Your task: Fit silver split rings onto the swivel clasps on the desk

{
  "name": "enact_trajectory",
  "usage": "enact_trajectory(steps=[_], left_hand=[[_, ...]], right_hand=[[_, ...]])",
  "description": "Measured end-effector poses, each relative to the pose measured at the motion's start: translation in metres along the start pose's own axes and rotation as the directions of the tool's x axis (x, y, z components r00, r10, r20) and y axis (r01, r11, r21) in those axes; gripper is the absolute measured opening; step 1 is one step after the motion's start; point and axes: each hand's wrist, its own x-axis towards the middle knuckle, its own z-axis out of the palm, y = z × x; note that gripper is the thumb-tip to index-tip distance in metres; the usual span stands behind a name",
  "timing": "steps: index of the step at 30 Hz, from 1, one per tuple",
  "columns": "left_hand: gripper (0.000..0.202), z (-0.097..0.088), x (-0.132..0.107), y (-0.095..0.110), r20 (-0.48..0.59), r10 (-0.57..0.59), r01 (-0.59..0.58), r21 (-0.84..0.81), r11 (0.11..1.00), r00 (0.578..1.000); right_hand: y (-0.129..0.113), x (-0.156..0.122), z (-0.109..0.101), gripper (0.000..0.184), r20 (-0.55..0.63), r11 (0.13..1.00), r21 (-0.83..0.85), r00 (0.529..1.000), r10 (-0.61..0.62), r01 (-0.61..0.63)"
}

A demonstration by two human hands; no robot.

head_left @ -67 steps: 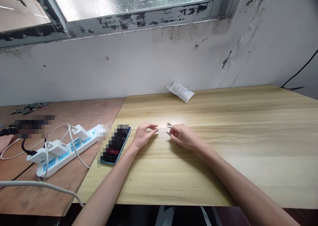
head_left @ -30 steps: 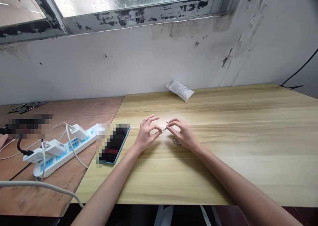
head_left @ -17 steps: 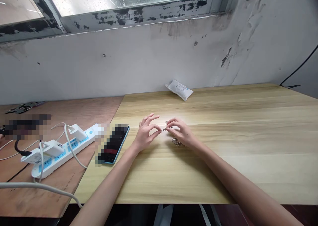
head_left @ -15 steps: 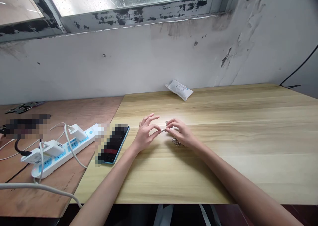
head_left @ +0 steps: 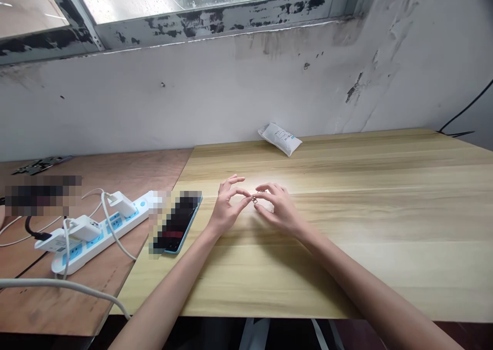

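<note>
Over the middle of the wooden table (head_left: 231,283), both hands meet at a small shiny metal piece (head_left: 254,200) with a loop-like outline; its exact kind is too small to make out. My left hand (head_left: 226,206) pinches its left side between thumb and index finger, the other fingers raised. From the right, my right hand (head_left: 280,206) has its index finger and thumb tips at the same piece, closed around it. More small metal pieces (head_left: 263,191) peek out behind the right fingers, mostly hidden by that hand.
A phone (head_left: 179,224) lies left of my left hand. Farther left, a white power strip (head_left: 100,239) with plugged-in chargers and cables rests on a brown board (head_left: 154,168). At the back, a white packet (head_left: 280,138) lies near the wall (head_left: 215,93).
The right thumb has spread lower and the right fingers have shifted slightly left over the metal piece. The loose metal cluster below the right hand is now mostly covered. My left hand keeps its pinch.
</note>
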Motion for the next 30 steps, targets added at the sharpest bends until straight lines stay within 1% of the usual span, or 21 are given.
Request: enact_trajectory(steps=[2,5,10,14,17,20,25,28,30], left_hand=[[0.005,0.001,0.000,0.000,-0.010,-0.015,0.015,-0.036,0.999,1.000],[0.005,0.004,-0.001,0.000,0.001,-0.003,0.003,-0.069,0.998,1.000],[0.003,0.007,-0.003,0.002,0.052,0.035,-0.031,-0.069,0.997,0.998],[0.004,0.006,-0.002,0.001,0.045,0.028,-0.026,-0.051,0.998,0.999],[0.005,0.005,-0.002,-0.002,0.048,0.030,-0.031,0.022,0.999,0.998],[0.005,0.002,-0.001,-0.005,0.071,0.065,-0.075,0.157,0.985,0.995],[0.006,-0.003,-0.002,-0.008,0.153,0.137,-0.185,0.368,0.911,0.979],[0.009,-0.004,-0.003,-0.010,0.219,0.199,-0.277,0.428,0.860,0.955],[0.010,-0.005,-0.003,-0.011,0.238,0.242,-0.327,0.436,0.839,0.940]], right_hand=[[-0.004,-0.001,0.003,0.017,-0.022,0.998,-0.062,1.000,-0.022,0.021],[-0.007,-0.001,0.009,0.016,-0.063,0.994,-0.112,0.998,-0.018,0.011],[-0.004,-0.001,0.013,0.018,-0.050,0.995,-0.097,0.999,0.002,-0.007],[-0.002,0.000,0.009,0.016,-0.087,0.995,-0.089,0.996,0.031,-0.039],[-0.002,0.000,0.006,0.017,-0.111,0.996,-0.092,0.994,0.006,-0.016],[-0.001,0.000,0.005,0.017,-0.085,0.997,-0.066,0.995,-0.045,0.040],[0.005,-0.001,0.008,0.015,-0.018,0.995,-0.049,0.996,-0.089,0.088],[0.007,-0.001,0.009,0.015,-0.006,0.996,-0.015,0.996,-0.088,0.088],[0.008,0.000,0.007,0.017,-0.012,0.997,0.018,0.997,-0.076,0.076]])
